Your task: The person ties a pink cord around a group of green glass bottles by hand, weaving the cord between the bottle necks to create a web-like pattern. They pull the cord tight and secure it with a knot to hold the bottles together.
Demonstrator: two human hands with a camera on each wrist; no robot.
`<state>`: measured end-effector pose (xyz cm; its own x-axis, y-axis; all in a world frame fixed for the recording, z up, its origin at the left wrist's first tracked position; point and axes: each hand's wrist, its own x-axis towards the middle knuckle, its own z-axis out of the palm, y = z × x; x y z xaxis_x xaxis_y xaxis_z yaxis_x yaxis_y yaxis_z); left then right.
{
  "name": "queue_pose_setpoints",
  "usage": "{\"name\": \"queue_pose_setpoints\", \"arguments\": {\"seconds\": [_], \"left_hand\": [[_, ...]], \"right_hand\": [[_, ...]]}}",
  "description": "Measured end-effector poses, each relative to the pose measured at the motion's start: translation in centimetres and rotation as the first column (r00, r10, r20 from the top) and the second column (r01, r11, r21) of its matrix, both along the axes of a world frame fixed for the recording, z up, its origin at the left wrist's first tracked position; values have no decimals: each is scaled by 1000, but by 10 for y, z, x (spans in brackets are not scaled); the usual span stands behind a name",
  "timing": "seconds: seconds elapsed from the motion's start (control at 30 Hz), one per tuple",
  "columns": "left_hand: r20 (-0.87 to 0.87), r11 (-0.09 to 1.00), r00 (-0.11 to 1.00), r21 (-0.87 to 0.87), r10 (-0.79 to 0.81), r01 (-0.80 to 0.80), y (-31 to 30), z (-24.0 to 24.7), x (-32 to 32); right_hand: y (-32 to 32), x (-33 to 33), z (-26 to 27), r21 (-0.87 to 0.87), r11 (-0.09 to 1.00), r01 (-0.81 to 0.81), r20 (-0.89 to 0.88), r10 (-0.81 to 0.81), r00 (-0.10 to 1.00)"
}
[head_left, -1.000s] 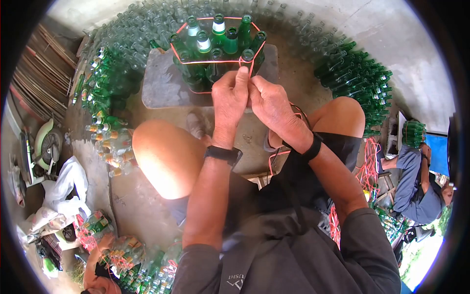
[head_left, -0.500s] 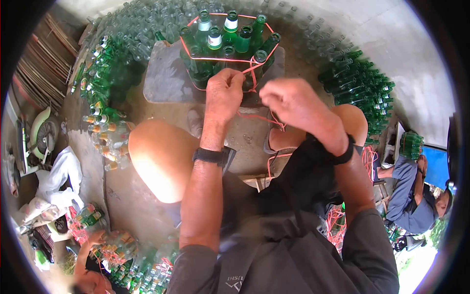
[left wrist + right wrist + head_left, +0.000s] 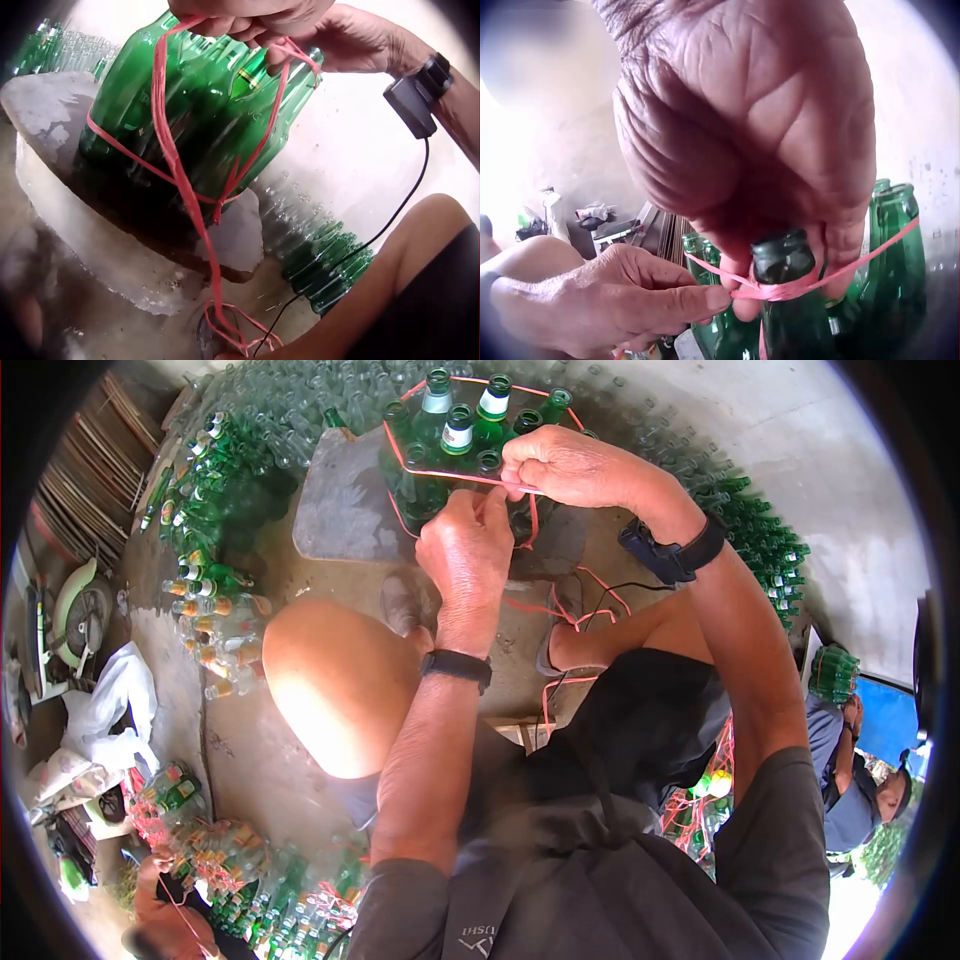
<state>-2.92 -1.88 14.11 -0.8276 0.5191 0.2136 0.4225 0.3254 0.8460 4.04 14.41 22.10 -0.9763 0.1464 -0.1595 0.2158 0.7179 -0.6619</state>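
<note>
Green bottles [image 3: 124, 112] stand by the bench's [image 3: 330, 510] near edge. Left fingers [image 3: 460, 507] pinch pink string [image 3: 802, 286]; right fingers [image 3: 525, 450] curl on it. Low loop [image 3: 135, 156] looks done, 1 top knot seems unfinished.

On the grey tabletop [image 3: 335, 510] with rounded corners, green glass bottles [image 3: 457, 436] are placed upright together, surrounded by pink string [image 3: 450, 475].

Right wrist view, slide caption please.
Left hand pinching pink twine at a green bottle's neck, right hand close by.
</note>
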Motion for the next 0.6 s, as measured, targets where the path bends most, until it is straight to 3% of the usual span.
{"name": "queue_pose_setpoints", "arguments": {"seconds": [0.13,0.23,0.37,0.43,0.47,0.6], "left_hand": [[58,999,998,-29,15,-14,3,0,1],[80,999,997,-37,1,2,3,-1,1],[152,1000,988,-21,-19,22,3,-2,2],[175,999,985,41,-12,5,4,-5,4],[197,995,980,103,-7,-14,4,-6,5],[231,988,973,157,-23,-14,4,-8,7]], "right_hand": [[6,-4,3,-142,990,-15,141,35,989],[3,-6,6,-169,984,64,182,-33,983],[-1,-4,15,-111,993,42,161,-24,987],[-1,-7,16,95,995,-3,190,-15,982],[-1,-7,16,94,996,-2,191,-16,981],[-2,-5,17,373,911,-175,177,115,977]]}}
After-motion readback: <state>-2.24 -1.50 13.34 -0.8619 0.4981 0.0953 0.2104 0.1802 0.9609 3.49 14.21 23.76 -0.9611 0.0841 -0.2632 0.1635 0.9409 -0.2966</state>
